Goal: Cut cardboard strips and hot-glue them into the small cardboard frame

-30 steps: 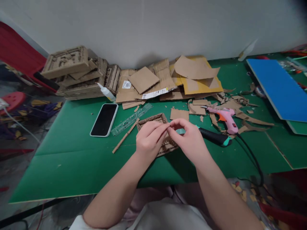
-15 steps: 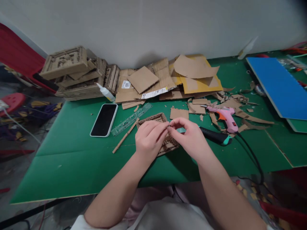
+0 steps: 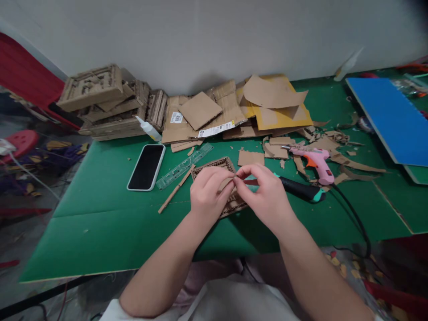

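My left hand (image 3: 209,189) and my right hand (image 3: 264,189) meet at the fingertips above a small open cardboard box (image 3: 230,209) with corrugated walls. Both are closed in a pinch on a tiny brown piece that looks like cardboard; the fingers cover most of it. Part of the box is hidden under the hands. Beside my right hand lies a black and green handled tool (image 3: 302,189), its front end behind the hand. To the left of the box rest a thin cardboard strip (image 3: 176,189) and a clear ruler (image 3: 183,167).
A phone (image 3: 146,167) and a glue bottle (image 3: 149,129) lie left, before stacked cardboard frames (image 3: 110,104). Cardboard sheets (image 3: 200,111) lean at the back. On the right are a pink glue gun (image 3: 319,165) with a cord, scraps (image 3: 354,171) and a blue board (image 3: 388,120).
My fingertips have shifted slightly on the small piece, and both hands stay together over the box. The whole view has moved a little; nothing else on the table differs.
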Demonstrator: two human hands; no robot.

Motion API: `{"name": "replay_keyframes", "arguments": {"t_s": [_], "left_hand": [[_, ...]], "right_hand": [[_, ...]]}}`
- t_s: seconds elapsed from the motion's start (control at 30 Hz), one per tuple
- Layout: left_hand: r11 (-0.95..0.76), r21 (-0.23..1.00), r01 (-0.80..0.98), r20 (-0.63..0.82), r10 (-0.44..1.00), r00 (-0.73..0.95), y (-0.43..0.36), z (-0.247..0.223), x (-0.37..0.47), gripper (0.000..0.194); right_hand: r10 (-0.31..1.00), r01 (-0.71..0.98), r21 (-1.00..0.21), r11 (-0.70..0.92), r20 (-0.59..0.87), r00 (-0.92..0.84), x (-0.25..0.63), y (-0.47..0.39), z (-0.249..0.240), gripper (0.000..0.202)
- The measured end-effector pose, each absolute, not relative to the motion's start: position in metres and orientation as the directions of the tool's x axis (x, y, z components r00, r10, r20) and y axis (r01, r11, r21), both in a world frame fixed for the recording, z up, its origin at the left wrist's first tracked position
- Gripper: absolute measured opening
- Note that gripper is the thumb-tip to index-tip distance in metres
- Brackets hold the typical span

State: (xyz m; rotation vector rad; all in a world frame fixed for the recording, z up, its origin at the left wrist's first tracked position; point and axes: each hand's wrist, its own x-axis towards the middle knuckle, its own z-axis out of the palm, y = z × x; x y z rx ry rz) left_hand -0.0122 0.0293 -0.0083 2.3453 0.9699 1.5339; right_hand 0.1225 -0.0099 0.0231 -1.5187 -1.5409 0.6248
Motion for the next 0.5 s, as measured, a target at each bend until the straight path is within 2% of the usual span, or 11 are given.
{"name": "replay_keyframes", "arguments": {"t_s": [0.5], "left_hand": [[-0.828,0.482,0.287,0.799,0.55,0.243,0.029,-0.0063,-0.0126,0.02]], "right_hand": [[0.938,0.573,-0.787,0.226,0.334,0.089,0.1199,-0.0171,0.0318,0.005]]}}
